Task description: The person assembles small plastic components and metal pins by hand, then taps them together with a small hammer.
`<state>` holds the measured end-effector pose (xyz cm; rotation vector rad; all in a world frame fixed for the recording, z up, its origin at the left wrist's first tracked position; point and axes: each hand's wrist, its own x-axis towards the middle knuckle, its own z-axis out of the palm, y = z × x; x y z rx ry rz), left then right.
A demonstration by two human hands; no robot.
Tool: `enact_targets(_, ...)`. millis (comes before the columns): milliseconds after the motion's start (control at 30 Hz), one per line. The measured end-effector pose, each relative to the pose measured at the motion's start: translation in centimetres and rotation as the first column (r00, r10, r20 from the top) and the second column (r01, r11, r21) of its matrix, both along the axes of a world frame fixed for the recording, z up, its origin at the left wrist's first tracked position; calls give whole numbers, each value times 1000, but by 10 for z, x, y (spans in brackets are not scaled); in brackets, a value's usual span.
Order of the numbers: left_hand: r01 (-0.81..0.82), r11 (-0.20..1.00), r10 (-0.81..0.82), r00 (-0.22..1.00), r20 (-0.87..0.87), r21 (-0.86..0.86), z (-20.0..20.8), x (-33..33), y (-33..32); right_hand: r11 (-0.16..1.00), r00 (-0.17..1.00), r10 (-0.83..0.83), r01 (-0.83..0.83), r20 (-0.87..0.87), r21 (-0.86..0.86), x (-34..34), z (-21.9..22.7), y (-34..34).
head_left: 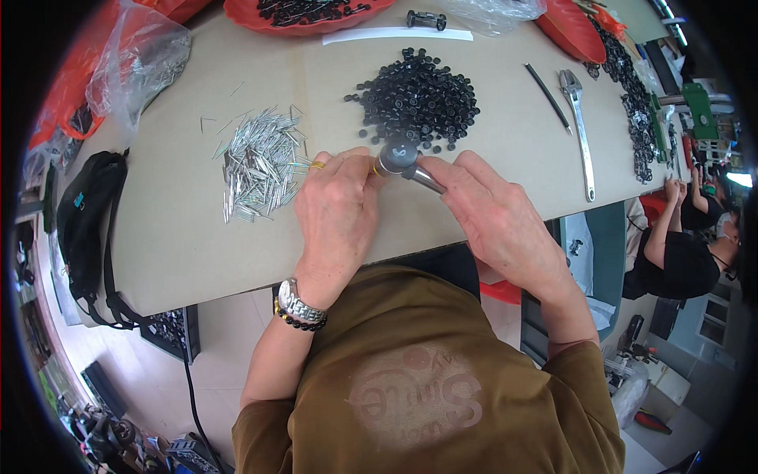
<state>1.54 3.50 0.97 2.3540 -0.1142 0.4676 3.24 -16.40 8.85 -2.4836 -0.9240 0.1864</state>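
Observation:
My right hand (497,213) is closed round the metal handle of a hammer (399,155), whose round, dark steel head shows from above. Right beside that head, my left hand (338,201) has its fingers pinched together; whatever they hold is hidden. Thin silvery metal pins (260,164) lie in a loose pile by the left hand, a few ends showing next to its ring finger. Just beyond the hammer head spreads a heap of small black round wheels (418,95).
An adjustable wrench (580,130) and a black pen-like rod (548,96) lie to the right. Red trays (292,30) stand along the far side. A black pouch (88,225) sits at the table's left edge; black chain-like parts (636,118) lie far right. Co-workers (671,245) sit beyond.

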Motion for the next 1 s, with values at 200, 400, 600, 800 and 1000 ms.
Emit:
enact_targets(200,-6,1000,6,1000,6,-15,1,-1,0,999,997,-41,41,-70,-3,4,6,4)
enact_targets(400,0,1000,0,1000,5,-16,-1,-1,0,998,997,-57,57,-48,-7,0,12,6)
enact_targets(600,-6,1000,6,1000,-4,-27,-2,2,0,997,996,-78,79,-46,3,4,9,4)
enact_targets(800,18,999,-15,997,79,-38,2,1,4,971,944,-239,231,227,58,15,1,-34)
enact_targets(1000,-7,996,17,995,102,-93,7,13,14,739,705,-558,663,438,-124,27,-47,-91)
